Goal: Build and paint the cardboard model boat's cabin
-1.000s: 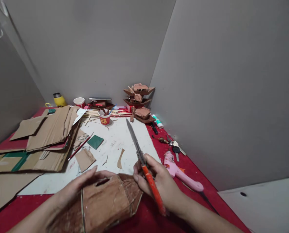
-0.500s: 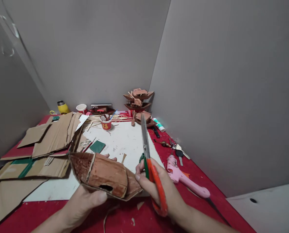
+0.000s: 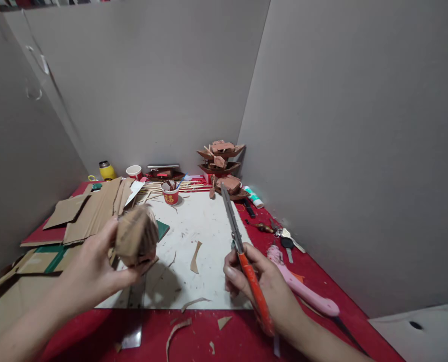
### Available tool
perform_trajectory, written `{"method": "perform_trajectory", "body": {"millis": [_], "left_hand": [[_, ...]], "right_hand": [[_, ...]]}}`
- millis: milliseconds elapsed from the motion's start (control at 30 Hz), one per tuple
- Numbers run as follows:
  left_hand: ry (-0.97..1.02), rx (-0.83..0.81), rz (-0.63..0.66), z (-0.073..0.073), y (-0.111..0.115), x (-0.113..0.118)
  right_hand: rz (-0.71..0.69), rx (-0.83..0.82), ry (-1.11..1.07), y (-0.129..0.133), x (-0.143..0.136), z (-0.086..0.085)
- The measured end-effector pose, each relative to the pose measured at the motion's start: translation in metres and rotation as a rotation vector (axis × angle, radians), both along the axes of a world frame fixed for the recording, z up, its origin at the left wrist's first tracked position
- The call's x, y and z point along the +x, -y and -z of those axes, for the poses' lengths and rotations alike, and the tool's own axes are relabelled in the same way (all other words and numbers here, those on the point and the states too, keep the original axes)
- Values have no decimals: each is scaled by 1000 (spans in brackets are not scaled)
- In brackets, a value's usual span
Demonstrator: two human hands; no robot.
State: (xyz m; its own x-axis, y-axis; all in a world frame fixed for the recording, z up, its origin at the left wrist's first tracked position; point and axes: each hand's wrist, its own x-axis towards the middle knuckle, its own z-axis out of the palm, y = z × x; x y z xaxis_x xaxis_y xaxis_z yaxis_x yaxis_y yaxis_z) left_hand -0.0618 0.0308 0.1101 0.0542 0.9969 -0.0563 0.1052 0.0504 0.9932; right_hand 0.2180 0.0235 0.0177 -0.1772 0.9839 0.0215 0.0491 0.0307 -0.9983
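Note:
My left hand grips a brown cardboard model boat, raised above the white board. The boat is turned nearly end-on and blurred, so its cabin hardly shows. In my right hand is a pair of scissors with orange and green handles, blades closed and pointing up and away. A curved cardboard scrap lies on the board between my hands. More offcuts, among them a curled strip, lie on the red cloth near me.
Cardboard sheets are piled at left. A paper cup stands before thin sticks at the back, with finished model boats stacked beyond. A pink glue gun and keys lie at right, beside the grey wall.
My left hand has lifted the boat and swung it left, turning it from side view to end-on. The scissors have rotated in my right hand. The view has shifted slightly.

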Motion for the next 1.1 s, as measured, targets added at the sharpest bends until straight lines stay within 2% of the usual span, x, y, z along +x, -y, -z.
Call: {"method": "perform_trajectory", "body": {"millis": [100,133,200,300,433,633,867,1000,1100], "left_hand": [[-344,234,-38,0,-4,-10],[-344,254,-51,0,-4,-13],[-227,220,-48,-1,-5,-19],[37,74,21,3,-6,-21],[301,-185,114,22,-7,-12],[449,-285,154,45,-2,1],[638,-423,149,61,0,9],[762,-497,152,71,-1,11],[772,-525,124,75,-1,11]], "right_hand": [[26,129,127,-3,5,4],[32,187,180,-4,7,6],[40,309,293,-5,11,9],[-13,471,427,-6,17,10],[-78,647,637,-4,20,5],[-145,821,838,-7,16,2],[-88,1070,927,-13,16,4],[-57,1118,1019,-17,17,0],[-73,1133,1094,-21,17,-6]]}}
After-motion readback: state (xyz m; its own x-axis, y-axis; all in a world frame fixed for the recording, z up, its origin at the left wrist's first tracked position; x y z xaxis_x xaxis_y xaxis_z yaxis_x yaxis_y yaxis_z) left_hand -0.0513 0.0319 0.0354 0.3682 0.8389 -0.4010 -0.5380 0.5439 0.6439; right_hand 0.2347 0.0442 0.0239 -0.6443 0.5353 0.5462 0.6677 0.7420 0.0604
